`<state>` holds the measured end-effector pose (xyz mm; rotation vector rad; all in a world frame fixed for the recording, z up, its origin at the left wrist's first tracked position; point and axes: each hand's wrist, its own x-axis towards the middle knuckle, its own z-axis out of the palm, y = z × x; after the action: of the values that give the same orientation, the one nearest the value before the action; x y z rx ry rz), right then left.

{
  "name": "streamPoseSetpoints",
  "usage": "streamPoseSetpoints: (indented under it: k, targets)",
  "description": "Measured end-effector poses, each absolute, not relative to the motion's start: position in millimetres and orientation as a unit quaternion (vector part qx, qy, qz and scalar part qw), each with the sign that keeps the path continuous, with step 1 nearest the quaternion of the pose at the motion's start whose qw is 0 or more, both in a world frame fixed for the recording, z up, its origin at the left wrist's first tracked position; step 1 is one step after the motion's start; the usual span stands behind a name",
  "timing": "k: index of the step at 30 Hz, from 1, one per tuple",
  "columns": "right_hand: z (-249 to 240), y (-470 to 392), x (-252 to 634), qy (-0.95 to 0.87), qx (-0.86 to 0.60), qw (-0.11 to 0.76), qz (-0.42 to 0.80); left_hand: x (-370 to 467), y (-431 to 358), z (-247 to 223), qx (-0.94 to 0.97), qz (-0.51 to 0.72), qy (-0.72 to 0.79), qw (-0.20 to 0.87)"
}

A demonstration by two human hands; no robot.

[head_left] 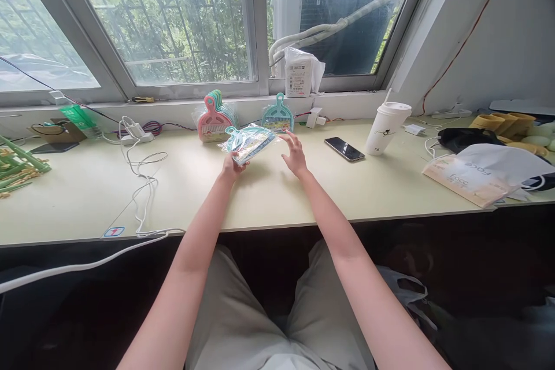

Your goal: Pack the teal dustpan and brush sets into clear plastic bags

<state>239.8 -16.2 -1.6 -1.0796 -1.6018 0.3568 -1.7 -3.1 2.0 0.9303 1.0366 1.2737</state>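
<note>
My left hand (pixel 233 166) grips a teal mini dustpan set in clear plastic wrap (pixel 250 143), lifted a little above the pale desk (pixel 269 196). My right hand (pixel 295 155) hovers just to its right with fingers spread, holding nothing. Behind them, a stack of pink and teal dustpan sets (pixel 213 117) leans against the wall under the window. Another teal set (pixel 278 113) stands upright beside it.
A black phone (pixel 344 149) and a white lidded cup (pixel 387 127) lie right of my hands. Tissue packs (pixel 470 180) and a white bag (pixel 505 163) sit at the far right. White cables and a charger (pixel 137 137) trail on the left; green items (pixel 17 166) are at the left edge.
</note>
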Motion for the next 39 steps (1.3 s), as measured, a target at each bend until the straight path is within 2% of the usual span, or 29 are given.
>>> streamPoseSetpoints:
  k: [3,8,12,17,24,27,31,35,39]
  targets:
    - [-7,-9,240,-0.678,-0.447,0.554,0.183,-3,-3,1,0.385,0.532,0.452,0.603]
    - [-10,1,243,-0.616,-0.452,0.603,0.229,0,-7,0,0.426,0.454,0.469,0.626]
    - [-8,2,246,-0.593,-0.467,0.619,0.217,3,-13,1,0.488,0.382,0.451,0.643]
    - [-9,2,251,-0.57,-0.515,0.611,0.191,7,-19,5,0.55,0.353,0.412,0.635]
    - [-20,7,250,-0.559,-0.507,0.61,0.241,10,-17,1,0.572,0.352,0.404,0.621]
    - [-25,11,251,-0.495,-0.494,0.616,0.364,9,-14,-3,0.571,0.355,0.424,0.606]
    - [-23,13,254,-0.446,-0.494,0.554,0.5,8,-13,-3,0.576,0.361,0.46,0.572]
    - [-15,7,255,-0.426,-0.472,0.589,0.499,8,-16,2,0.587,0.38,0.446,0.559]
    - [-13,4,252,-0.417,-0.472,0.624,0.463,4,-11,-3,0.616,0.454,0.445,0.465]
